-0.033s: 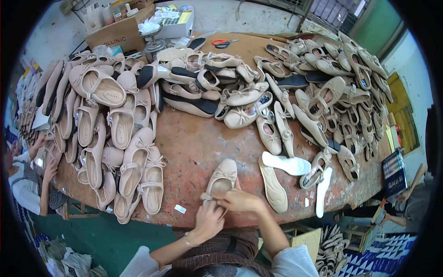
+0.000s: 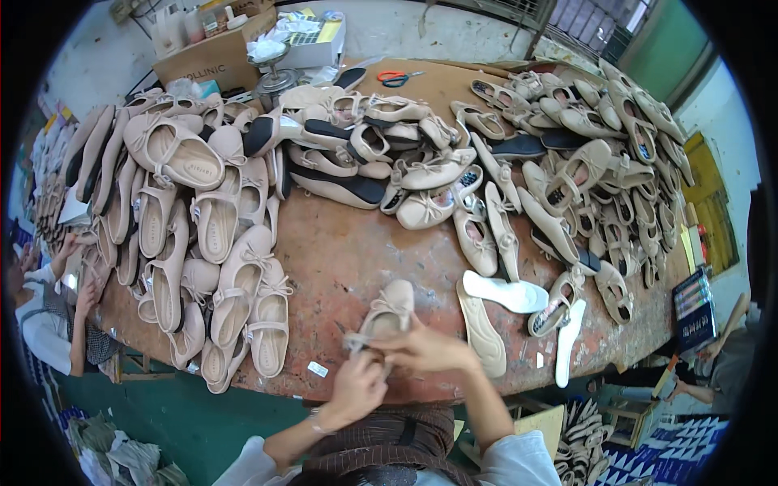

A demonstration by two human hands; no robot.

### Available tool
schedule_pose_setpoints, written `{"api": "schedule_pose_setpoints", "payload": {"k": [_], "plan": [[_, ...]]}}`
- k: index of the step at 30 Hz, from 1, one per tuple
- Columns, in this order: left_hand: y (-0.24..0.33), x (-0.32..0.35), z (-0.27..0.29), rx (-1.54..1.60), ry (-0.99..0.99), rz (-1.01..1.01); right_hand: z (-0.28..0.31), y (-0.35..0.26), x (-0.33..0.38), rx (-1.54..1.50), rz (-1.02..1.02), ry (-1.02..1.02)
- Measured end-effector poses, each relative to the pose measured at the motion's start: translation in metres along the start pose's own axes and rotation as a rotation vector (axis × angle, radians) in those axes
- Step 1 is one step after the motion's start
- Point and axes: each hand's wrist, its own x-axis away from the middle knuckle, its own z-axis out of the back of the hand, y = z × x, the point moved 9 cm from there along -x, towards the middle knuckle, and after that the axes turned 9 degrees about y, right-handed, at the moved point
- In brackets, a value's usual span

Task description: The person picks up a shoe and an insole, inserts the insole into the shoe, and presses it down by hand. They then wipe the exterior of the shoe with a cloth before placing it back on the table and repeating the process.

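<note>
A beige flat shoe (image 2: 392, 298) with a small bow and a strap stands toe-away at the table's near edge. My left hand (image 2: 356, 390) is closed around its heel end, fingers by the strap. From the right, my right hand (image 2: 428, 348) grips the shoe's side and the strap; motion blurs it, and the fingers partly hide the shoe's opening. To the right of my hands lie a beige insole (image 2: 486, 336) and a white insole (image 2: 506, 292) overlapping it. Beyond them rests another beige shoe (image 2: 557, 300) with a patterned lining.
Beige shoes crowd the left of the table (image 2: 324, 251), its back and its right. Near the right edge lies a second white insole (image 2: 570, 344). Orange-handled scissors (image 2: 397, 78) are at the back. Other people's hands (image 2: 83, 296) show at the far left.
My fingers have shifted slightly at the strap, and my right hand is now blurred. The shoe stays in almost the same place; the whole view has moved a little.
</note>
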Motion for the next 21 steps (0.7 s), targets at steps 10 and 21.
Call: {"api": "schedule_pose_setpoints", "payload": {"k": [10, 21], "plan": [[0.02, -0.124, 0.474, -0.931, 0.938, -0.188, 0.081, -0.058, -0.269, 0.25, 0.513, 0.701], [-0.212, -0.214, 0.599, -1.337, 0.868, 0.182, 0.117, 0.041, -0.47, 0.673, 0.312, 0.769]]}}
